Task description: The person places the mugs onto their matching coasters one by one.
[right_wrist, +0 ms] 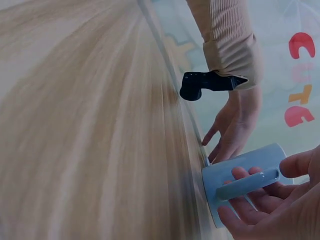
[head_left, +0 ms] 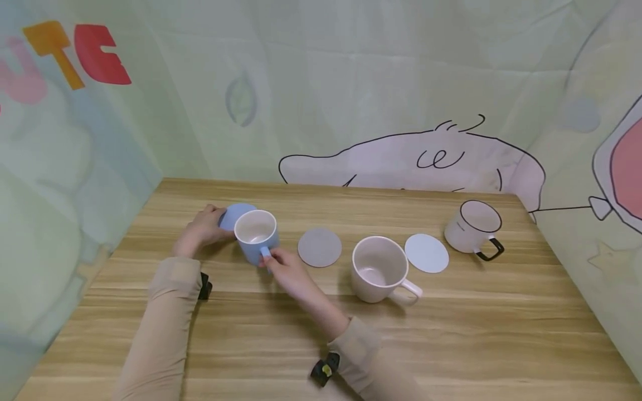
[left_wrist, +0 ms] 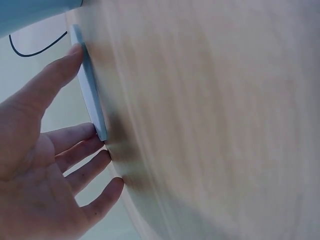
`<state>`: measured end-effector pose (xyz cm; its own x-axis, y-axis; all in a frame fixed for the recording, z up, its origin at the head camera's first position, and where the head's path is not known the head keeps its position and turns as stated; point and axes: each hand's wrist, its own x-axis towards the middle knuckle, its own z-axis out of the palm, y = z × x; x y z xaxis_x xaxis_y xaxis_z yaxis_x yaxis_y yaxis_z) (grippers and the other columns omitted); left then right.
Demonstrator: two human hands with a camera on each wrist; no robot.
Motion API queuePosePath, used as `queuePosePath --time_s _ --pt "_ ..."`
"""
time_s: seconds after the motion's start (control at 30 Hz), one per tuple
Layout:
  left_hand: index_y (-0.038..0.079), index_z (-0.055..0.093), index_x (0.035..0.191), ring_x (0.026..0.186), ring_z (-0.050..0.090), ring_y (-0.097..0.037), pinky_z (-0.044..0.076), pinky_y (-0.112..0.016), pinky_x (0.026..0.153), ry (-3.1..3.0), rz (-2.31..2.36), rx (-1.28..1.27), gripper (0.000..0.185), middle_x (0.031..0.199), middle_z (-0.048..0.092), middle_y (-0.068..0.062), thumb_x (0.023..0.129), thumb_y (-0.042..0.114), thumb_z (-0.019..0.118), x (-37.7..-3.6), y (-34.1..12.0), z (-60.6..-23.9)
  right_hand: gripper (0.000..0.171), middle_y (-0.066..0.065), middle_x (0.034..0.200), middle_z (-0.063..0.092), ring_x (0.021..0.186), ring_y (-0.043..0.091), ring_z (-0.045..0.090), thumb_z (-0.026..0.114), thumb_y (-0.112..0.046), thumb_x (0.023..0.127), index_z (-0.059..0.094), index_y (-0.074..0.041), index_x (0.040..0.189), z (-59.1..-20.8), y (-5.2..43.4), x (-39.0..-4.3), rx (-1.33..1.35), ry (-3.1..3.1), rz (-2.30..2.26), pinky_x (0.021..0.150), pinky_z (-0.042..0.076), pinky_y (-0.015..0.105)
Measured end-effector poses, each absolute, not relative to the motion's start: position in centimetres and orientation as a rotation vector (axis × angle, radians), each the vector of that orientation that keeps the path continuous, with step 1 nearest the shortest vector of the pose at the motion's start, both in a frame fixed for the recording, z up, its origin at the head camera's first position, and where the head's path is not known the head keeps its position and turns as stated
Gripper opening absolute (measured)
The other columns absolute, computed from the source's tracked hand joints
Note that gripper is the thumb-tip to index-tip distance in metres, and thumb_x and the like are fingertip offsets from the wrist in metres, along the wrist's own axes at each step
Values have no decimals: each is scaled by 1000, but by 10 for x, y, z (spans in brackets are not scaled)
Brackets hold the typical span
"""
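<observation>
My left hand [head_left: 217, 221] lies at the far left of the wooden table [head_left: 451, 334], with its thumb and fingertips on opposite rims of a flat round blue coaster [head_left: 236, 214]. In the left wrist view the coaster [left_wrist: 95, 107] shows edge-on between thumb and fingers of that hand [left_wrist: 82, 90]. My right hand [head_left: 269, 260] grips the handle of a light blue mug [head_left: 256, 234], which is upright and empty by the coaster's near edge. The right wrist view shows fingers curled round the mug's [right_wrist: 257, 157] handle. Whether the mug touches the table or coaster I cannot tell.
To the right, in a row, lie a grey coaster [head_left: 319, 247], a cream mug [head_left: 378, 267], a white coaster [head_left: 426, 252] and a white mug with a black handle [head_left: 473, 225]. Printed fabric walls enclose the table on three sides.
</observation>
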<state>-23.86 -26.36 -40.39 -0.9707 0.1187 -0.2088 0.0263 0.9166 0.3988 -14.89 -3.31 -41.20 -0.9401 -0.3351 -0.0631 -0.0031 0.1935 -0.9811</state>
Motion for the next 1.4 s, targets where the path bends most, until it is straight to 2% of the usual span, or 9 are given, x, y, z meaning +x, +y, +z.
queuePosePath --time_s 0.1,0.2,0.3,0.73,1.0,1.13,1.4 --pt "-11 29 144 128 32 -55 32 -68 104 2843 583 96 88 141 29 -36 82 37 68 -238 -263 -404 25 25 105 69 99 26 64 51 -10 96 66 7 107 -413 -35 -149 -288 2132 -1858 71 45 20" --pt "-11 28 144 128 32 -55 32 -69 103 2840 581 87 87 141 29 -35 83 38 67 -238 -262 -403 27 25 108 68 104 31 64 50 -11 96 65 7 109 -415 -36 -149 -248 2063 -1877 73 50 26" --pt "-10 28 145 129 31 -54 31 -69 104 2834 583 79 87 142 28 -34 84 38 66 -237 -262 -404 29 24 109 69 107 29 64 49 -14 97 64 6 111 -416 -36 -150 -224 2032 -1879 78 52 31" --pt "-10 27 145 130 30 -54 30 -69 105 2829 580 77 88 143 28 -34 85 40 65 -238 -262 -407 32 24 108 69 105 33 66 46 -19 99 64 6 110 -421 -37 -151 -204 1992 -1913 78 53 32" --pt "-10 28 145 130 30 -53 31 -68 105 2840 570 82 87 143 28 -34 84 40 66 -239 -263 -406 33 29 111 66 108 39 64 44 -15 100 60 11 111 -420 -40 -151 -183 1887 -1972 89 55 42" --pt "-10 28 145 130 30 -53 31 -68 105 2843 571 81 87 143 28 -35 85 40 66 -240 -264 -406 32 30 111 65 103 36 66 44 -13 100 59 13 112 -419 -42 -151 -145 1834 -2012 89 56 41" --pt "-10 28 145 130 30 -53 31 -68 105 2847 551 88 88 142 29 -35 84 41 66 -240 -264 -407 33 30 108 66 90 23 68 46 -16 100 60 12 109 -418 -43 -151 -116 1828 -2040 85 57 37"
